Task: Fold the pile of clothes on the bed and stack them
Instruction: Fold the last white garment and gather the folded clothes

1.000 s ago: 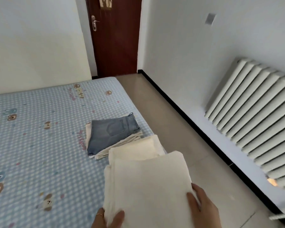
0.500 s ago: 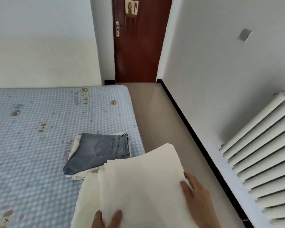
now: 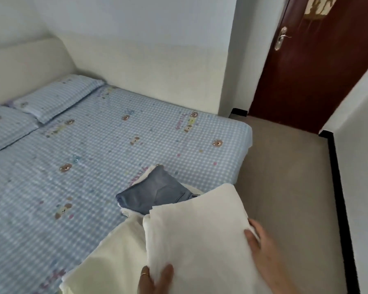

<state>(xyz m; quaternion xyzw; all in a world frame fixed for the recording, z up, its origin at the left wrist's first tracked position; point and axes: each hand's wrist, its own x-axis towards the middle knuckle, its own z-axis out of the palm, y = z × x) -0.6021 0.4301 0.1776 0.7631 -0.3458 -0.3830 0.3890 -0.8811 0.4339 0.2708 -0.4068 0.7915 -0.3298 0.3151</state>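
Folded cream garment (image 3: 200, 234), pinched by the left hand (image 3: 155, 279) and right hand (image 3: 261, 245), lies lower right of the denim-topped stack (image 3: 155, 192); long axis points upper right.

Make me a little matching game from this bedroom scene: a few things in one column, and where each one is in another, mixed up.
Things:
1. folded cream cloth
2. folded jeans
3. pillow
4. door

Places:
A. at the head of the bed, by the headboard
B. held between the left hand and right hand
C. at the far right, past the foot of the bed
D. on top of a small stack on the bed

Pairs: 1-B, 2-D, 3-A, 4-C
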